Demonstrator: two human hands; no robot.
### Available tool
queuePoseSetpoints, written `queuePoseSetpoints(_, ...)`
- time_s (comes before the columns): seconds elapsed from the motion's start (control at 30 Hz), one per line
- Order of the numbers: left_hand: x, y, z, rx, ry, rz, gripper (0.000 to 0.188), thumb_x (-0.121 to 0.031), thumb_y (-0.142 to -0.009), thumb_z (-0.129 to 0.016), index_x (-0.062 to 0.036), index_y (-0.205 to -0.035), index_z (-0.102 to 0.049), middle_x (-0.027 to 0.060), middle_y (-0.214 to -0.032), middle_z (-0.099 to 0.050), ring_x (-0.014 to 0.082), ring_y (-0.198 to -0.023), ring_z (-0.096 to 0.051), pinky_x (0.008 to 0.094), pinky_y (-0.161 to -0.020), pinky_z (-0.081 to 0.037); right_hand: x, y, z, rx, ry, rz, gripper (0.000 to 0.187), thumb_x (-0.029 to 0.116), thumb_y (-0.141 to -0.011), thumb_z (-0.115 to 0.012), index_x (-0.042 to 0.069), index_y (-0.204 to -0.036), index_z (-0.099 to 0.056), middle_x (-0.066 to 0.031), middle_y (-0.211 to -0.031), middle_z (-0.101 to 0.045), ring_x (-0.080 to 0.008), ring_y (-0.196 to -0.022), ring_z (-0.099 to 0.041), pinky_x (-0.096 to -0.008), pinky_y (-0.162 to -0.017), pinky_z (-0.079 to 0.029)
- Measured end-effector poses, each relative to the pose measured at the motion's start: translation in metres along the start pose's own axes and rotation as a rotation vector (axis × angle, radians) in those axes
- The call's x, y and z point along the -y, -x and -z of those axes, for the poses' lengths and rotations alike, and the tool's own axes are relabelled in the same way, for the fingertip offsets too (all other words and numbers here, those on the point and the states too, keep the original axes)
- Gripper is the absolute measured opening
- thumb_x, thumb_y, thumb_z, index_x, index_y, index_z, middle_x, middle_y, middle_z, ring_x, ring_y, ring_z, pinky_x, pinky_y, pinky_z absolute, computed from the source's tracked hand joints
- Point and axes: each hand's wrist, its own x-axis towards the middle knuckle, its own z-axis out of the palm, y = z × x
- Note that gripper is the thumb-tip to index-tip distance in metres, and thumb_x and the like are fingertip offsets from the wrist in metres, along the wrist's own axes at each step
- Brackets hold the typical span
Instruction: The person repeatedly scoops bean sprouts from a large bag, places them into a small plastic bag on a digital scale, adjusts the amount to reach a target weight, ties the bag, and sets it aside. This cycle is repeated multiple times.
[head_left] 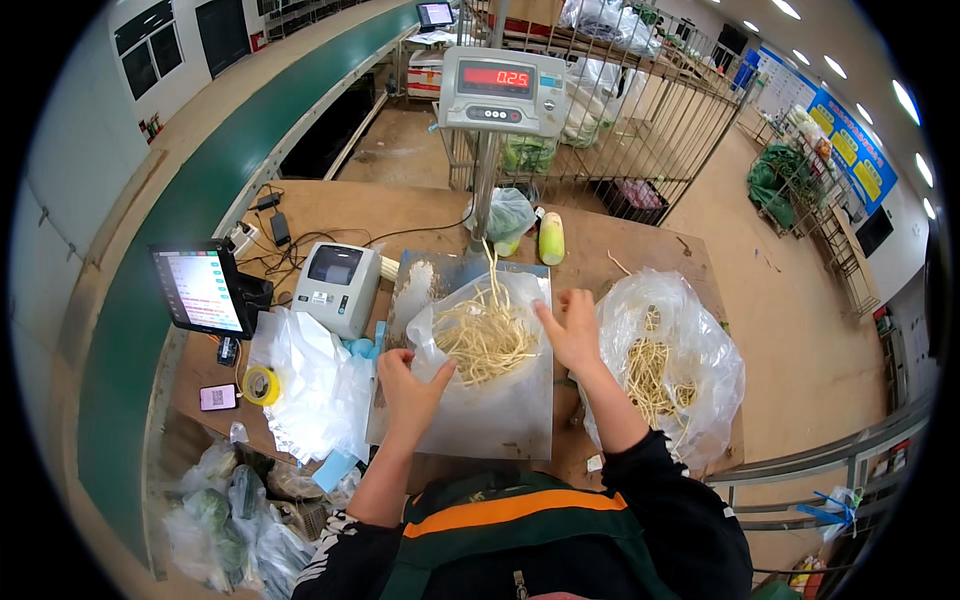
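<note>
A clear plastic bag (425, 325) lies spread open on the metal platform of a weighing scale (500, 425). Long, thin, pale-yellow root-like strands (490, 340) are heaped in it, a few sticking up toward the scale's post. My left hand (412, 395) is at the bag's lower left edge, thumb and fingers apart. By the bag's right edge is my right hand (570, 330), also open, its thumb toward the plastic. Neither hand holds anything I can see. Right of the scale rests a larger clear bag (715, 350) with more of the same strands (650, 380).
The scale's display (503, 90) stands on a post behind the platform. Leftward are a label printer (338, 290), a screen (200, 290), yellow tape (261, 385), a phone (218, 397) and white plastic bags (310, 390). A pale green gourd-like vegetable (551, 240) stands behind; a wire cage (640, 120) is beyond.
</note>
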Motion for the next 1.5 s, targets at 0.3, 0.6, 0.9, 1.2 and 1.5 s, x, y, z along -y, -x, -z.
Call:
queuePoseSetpoints(0.3,-0.029,-0.032,0.009,0.358,1.153,0.330,0.012,-0.006,-0.094,-0.062,-0.0005,-0.104,-0.059,0.0060,-0.088,-0.064,0.0164,-0.082,-0.060,0.0308,-0.083,-0.047,-0.046,-0.034,-0.014,0.479,-1.534,-0.481,0.029,0.023,-0.104,-0.053,0.002,-0.119,-0.067,-0.0078,-0.118,-0.072,-0.0212,-0.098,-0.068,-0.0320,-0.085,-0.051)
queuePoseSetpoints(0.6,-0.104,0.003,-0.023,0.589,0.883,0.234,0.029,-0.010,-0.096,-0.058,-0.0009,-0.123,-0.054,0.0061,-0.085,-0.063,0.0128,-0.074,-0.060,0.0253,-0.066,-0.050,0.063,0.042,0.044,0.537,-0.927,0.108,0.042,0.026,-0.105,-0.048,0.002,-0.139,-0.057,-0.0124,-0.133,-0.062,-0.0191,-0.105,-0.063,-0.0299,-0.084,-0.049)
queuePoseSetpoints(0.9,-0.036,0.025,-0.003,0.762,1.089,0.904,0.037,-0.027,-0.101,-0.053,0.0038,-0.118,-0.065,0.0063,-0.085,-0.067,0.0139,-0.066,-0.063,0.0260,-0.061,-0.052,0.055,0.090,0.056,0.599,-0.622,-0.011,0.034,0.009,-0.093,-0.065,0.003,-0.126,-0.061,-0.0129,-0.107,-0.063,-0.0241,-0.098,-0.059,-0.0340,-0.084,-0.049)
queuePoseSetpoints(1.2,-0.043,0.034,0.027,0.546,0.874,0.575,0.039,-0.022,-0.103,-0.053,0.0053,-0.130,-0.057,0.0170,-0.123,-0.065,0.0277,-0.101,-0.070,0.0345,-0.075,-0.058,0.071,0.090,0.044,0.206,-0.649,-0.004,0.035,0.002,-0.082,-0.065,0.002,-0.117,-0.061,-0.0169,-0.114,-0.061,-0.0349,-0.110,-0.059,-0.0401,-0.098,-0.046)
queuePoseSetpoints(1.5,-0.006,0.056,0.112,0.614,0.872,0.572,0.035,-0.010,-0.097,-0.056,0.0057,-0.128,-0.058,0.0141,-0.126,-0.065,0.0211,-0.119,-0.061,0.0366,-0.103,-0.046,-0.212,0.109,0.052,-0.265,-0.261,-0.729,0.012,0.004,-0.084,-0.062,0.001,-0.096,-0.063,-0.0155,-0.094,-0.066,-0.0296,-0.091,-0.064,-0.0386,-0.085,-0.049)
